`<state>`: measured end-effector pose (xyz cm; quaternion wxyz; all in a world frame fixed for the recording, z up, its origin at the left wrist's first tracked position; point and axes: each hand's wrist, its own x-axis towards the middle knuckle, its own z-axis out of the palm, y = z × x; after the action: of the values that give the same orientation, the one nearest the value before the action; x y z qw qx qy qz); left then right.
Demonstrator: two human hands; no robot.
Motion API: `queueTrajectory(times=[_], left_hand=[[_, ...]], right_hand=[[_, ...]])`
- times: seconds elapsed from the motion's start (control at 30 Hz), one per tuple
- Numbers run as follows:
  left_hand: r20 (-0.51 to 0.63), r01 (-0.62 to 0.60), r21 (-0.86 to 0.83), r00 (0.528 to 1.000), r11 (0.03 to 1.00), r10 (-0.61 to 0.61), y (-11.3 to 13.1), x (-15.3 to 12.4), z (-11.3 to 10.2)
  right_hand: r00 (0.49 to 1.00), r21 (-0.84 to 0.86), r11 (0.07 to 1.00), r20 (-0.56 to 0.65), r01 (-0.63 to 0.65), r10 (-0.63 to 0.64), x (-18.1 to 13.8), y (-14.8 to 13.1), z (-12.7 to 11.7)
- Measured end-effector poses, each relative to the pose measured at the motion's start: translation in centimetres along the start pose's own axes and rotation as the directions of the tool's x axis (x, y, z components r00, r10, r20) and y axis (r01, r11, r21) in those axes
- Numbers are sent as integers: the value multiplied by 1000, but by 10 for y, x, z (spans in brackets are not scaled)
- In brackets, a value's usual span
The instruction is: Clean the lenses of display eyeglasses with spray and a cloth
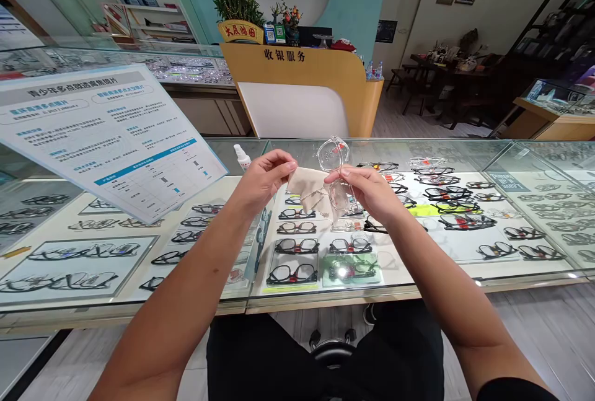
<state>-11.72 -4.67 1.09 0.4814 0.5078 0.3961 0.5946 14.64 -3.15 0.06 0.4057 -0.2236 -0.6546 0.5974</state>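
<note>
Over the glass display counter (418, 280) I hold a pair of clear-framed glasses (333, 154) and a beige cleaning cloth (307, 189). My left hand (264, 178) pinches the cloth's upper left corner, fingers closed. My right hand (367, 190) pinches the glasses by the frame, with the cloth draped under one lens. The glasses stand tilted, one lens up above my fingers, the other half hidden behind the cloth and my right hand.
A small white spray bottle (242, 156) stands on the counter left of my hands. A tilted printed info sign (106, 134) rises at left. Rows of eyeglass frames (297, 246) lie under the glass. A yellow cashier desk (307, 88) is beyond; a stool base (332, 345) sits between my knees.
</note>
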Motion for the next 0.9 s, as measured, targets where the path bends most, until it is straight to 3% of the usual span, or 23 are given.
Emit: queueTrajectory(times=[0.23, 0.33, 0.4, 0.47, 0.63, 0.8, 0.9], left_hand=[[-55, -39, -98, 998, 994, 34, -5, 8, -12], [95, -18, -69, 995, 997, 24, -9, 4, -6], [214, 36, -7, 976, 999, -33, -10, -1, 2], [246, 109, 70, 961, 992, -123, -10, -8, 8], [185, 276, 50, 942, 960, -280, -5, -15, 14], [67, 240, -130, 970, 962, -233, -5, -13, 21], [14, 193, -153, 981, 969, -193, -4, -14, 25]], right_hand=[[999, 43, 999, -26, -21, 22, 0, -6, 2], [999, 76, 997, -17, -26, 27, 0, -6, 3], [999, 83, 996, 1, -37, 37, 0, -6, 4], [999, 83, 995, 13, -45, 45, 0, -5, 5], [999, 93, 994, 19, -52, 50, 0, -4, 5], [997, 86, 995, 57, -56, 51, -1, -3, 6], [997, 90, 995, 72, -44, 38, -2, -3, 7]])
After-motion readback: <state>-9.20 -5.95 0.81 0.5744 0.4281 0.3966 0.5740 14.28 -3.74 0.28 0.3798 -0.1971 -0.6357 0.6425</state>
